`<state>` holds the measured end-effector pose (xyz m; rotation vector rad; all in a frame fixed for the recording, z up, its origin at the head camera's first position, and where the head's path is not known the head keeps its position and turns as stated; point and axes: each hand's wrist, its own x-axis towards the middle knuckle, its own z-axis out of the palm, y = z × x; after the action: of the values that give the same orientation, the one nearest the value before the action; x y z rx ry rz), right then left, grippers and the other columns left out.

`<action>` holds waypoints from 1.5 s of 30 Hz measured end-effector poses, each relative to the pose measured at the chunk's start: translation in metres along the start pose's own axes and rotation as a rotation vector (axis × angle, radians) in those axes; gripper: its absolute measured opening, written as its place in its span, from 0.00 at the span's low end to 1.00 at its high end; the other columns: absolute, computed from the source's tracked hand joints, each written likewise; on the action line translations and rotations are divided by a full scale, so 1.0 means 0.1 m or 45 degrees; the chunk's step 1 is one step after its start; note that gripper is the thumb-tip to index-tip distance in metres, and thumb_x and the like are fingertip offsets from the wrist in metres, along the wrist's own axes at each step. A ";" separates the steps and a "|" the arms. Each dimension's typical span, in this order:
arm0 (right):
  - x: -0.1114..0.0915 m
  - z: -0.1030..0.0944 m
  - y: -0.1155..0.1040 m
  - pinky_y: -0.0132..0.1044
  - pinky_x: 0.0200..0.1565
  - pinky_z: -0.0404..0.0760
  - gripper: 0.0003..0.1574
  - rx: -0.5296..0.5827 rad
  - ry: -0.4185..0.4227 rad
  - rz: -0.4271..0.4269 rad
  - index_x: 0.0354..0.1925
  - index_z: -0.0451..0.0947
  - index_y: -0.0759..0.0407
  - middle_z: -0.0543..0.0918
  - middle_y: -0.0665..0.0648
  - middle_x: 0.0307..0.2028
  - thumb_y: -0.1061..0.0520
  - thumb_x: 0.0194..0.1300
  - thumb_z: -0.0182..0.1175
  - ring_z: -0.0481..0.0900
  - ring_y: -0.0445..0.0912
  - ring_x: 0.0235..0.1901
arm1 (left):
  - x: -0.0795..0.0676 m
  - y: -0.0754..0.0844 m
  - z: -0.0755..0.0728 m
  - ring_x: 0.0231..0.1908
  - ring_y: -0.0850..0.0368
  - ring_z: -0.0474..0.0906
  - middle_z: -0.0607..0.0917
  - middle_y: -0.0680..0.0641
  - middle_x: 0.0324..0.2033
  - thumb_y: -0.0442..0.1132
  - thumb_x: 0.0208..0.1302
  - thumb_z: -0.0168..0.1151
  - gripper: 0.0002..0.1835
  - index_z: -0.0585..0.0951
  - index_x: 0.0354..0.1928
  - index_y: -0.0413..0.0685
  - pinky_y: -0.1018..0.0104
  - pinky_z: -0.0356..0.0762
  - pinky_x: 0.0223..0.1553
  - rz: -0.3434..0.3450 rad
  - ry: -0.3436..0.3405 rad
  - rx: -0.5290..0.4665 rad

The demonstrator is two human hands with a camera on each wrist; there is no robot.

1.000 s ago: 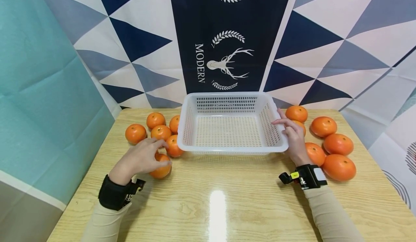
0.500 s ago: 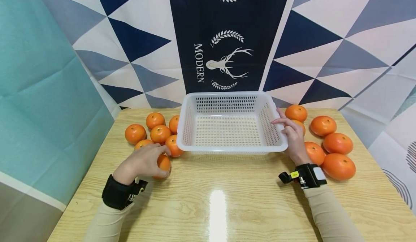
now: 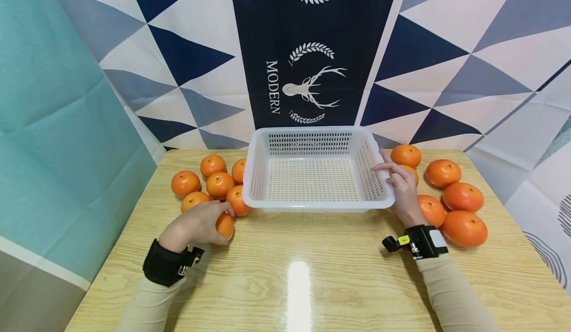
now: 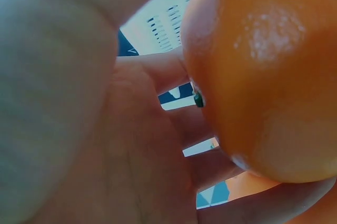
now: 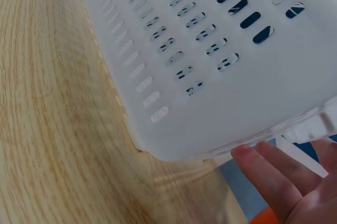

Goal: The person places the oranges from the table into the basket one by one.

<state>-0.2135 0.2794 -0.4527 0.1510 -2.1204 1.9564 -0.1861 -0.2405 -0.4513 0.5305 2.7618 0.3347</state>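
My left hand (image 3: pixel 196 224) grips an orange (image 3: pixel 225 226) at the front of the left group. In the left wrist view the fingers curl behind this orange (image 4: pixel 263 92), whose small green stem end faces the palm. A white perforated plastic basket (image 3: pixel 318 205) stands in the middle against the back of the table. At its right end my right hand (image 3: pixel 405 193) holds the rim, one digit reaching over the edge. Seen from the right wrist, fingertips (image 5: pixel 243 153) sit right at the rim of the basket (image 5: pixel 263 87).
Several oranges (image 3: pixel 185 183) lie to the left of the basket, close together. More, larger-looking ones (image 3: pixel 464 197) lie on the right beside the right hand. The wooden table (image 3: pixel 348 272) ends at a patterned cloth backdrop (image 3: pixel 205 54).
The left hand has shifted slightly right and its fingers have closed round the front orange, uncovering another orange behind it. The right hand and the basket stay put.
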 end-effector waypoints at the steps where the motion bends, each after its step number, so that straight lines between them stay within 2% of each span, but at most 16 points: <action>1: 0.00 0.00 0.00 0.16 0.69 0.73 0.29 0.002 0.000 0.005 0.48 0.87 0.73 0.62 0.62 0.89 0.70 0.67 0.38 0.52 0.60 0.92 | -0.01 0.01 -0.01 0.48 0.52 0.79 0.89 0.53 0.51 0.54 0.49 0.84 0.26 0.84 0.51 0.65 0.51 0.82 0.54 0.000 0.000 0.005; 10: -0.01 0.00 0.01 0.17 0.66 0.75 0.29 0.017 -0.014 0.033 0.48 0.88 0.69 0.60 0.64 0.90 0.69 0.70 0.38 0.52 0.61 0.92 | -0.05 0.09 -0.03 0.47 0.55 0.80 0.89 0.52 0.52 0.50 0.51 0.84 0.28 0.85 0.54 0.59 0.52 0.83 0.54 0.041 0.041 0.014; 14: -0.01 0.00 0.01 0.17 0.68 0.73 0.29 0.013 -0.001 0.001 0.47 0.87 0.71 0.61 0.65 0.89 0.70 0.68 0.38 0.53 0.61 0.92 | -0.20 0.30 -0.29 0.47 0.52 0.80 0.88 0.48 0.53 0.48 0.53 0.81 0.28 0.84 0.57 0.55 0.51 0.82 0.53 0.088 0.049 -0.043; 17: 0.00 0.01 0.00 0.17 0.69 0.72 0.29 0.012 0.010 -0.014 0.47 0.87 0.72 0.63 0.66 0.89 0.70 0.67 0.39 0.54 0.61 0.92 | -0.35 0.48 -0.51 0.46 0.49 0.82 0.88 0.44 0.54 0.46 0.56 0.79 0.25 0.85 0.56 0.52 0.52 0.83 0.51 0.134 0.091 -0.064; 19: -0.01 0.01 0.00 0.17 0.68 0.73 0.29 0.015 0.008 -0.005 0.47 0.87 0.71 0.63 0.64 0.89 0.70 0.68 0.38 0.54 0.61 0.92 | -0.37 0.49 -0.54 0.45 0.48 0.83 0.89 0.44 0.55 0.47 0.57 0.78 0.23 0.85 0.55 0.52 0.53 0.83 0.50 0.165 0.156 -0.050; 22: -0.01 0.00 0.00 0.17 0.66 0.75 0.29 0.025 0.000 0.011 0.47 0.88 0.69 0.62 0.62 0.89 0.70 0.68 0.38 0.53 0.61 0.92 | -0.40 0.50 -0.57 0.45 0.49 0.84 0.90 0.45 0.55 0.46 0.58 0.77 0.22 0.85 0.54 0.53 0.55 0.83 0.48 0.193 0.241 -0.059; 27: 0.00 0.00 0.00 0.17 0.67 0.75 0.29 0.028 -0.005 0.013 0.46 0.88 0.69 0.62 0.62 0.90 0.70 0.69 0.38 0.53 0.60 0.92 | -0.42 0.49 -0.60 0.43 0.49 0.84 0.90 0.46 0.49 0.45 0.55 0.77 0.24 0.85 0.56 0.52 0.55 0.85 0.43 0.232 0.407 -0.076; 32: 0.00 0.00 0.00 0.17 0.68 0.73 0.29 0.011 -0.001 0.002 0.47 0.87 0.71 0.63 0.62 0.89 0.70 0.68 0.38 0.53 0.60 0.92 | -0.41 0.50 -0.61 0.47 0.47 0.86 0.89 0.44 0.55 0.45 0.57 0.74 0.27 0.85 0.60 0.49 0.52 0.88 0.45 0.259 0.572 -0.070; 38: 0.01 0.00 0.00 0.17 0.70 0.71 0.28 0.001 0.006 -0.011 0.49 0.86 0.75 0.63 0.64 0.89 0.70 0.68 0.38 0.54 0.60 0.92 | -0.38 0.51 -0.62 0.49 0.45 0.86 0.89 0.42 0.57 0.45 0.57 0.72 0.27 0.85 0.60 0.49 0.50 0.88 0.46 0.254 0.607 -0.104; 45: 0.01 0.00 0.01 0.16 0.72 0.69 0.30 -0.012 0.007 0.002 0.49 0.87 0.72 0.63 0.63 0.89 0.69 0.69 0.38 0.53 0.59 0.92 | -0.29 0.53 -0.65 0.50 0.41 0.85 0.89 0.40 0.57 0.47 0.58 0.74 0.28 0.85 0.61 0.47 0.44 0.90 0.47 0.280 0.674 -0.084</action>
<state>-0.2145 0.2798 -0.4533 0.1421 -2.1268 1.9455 -0.1657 -0.2143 -0.3692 0.8333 3.1807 0.7043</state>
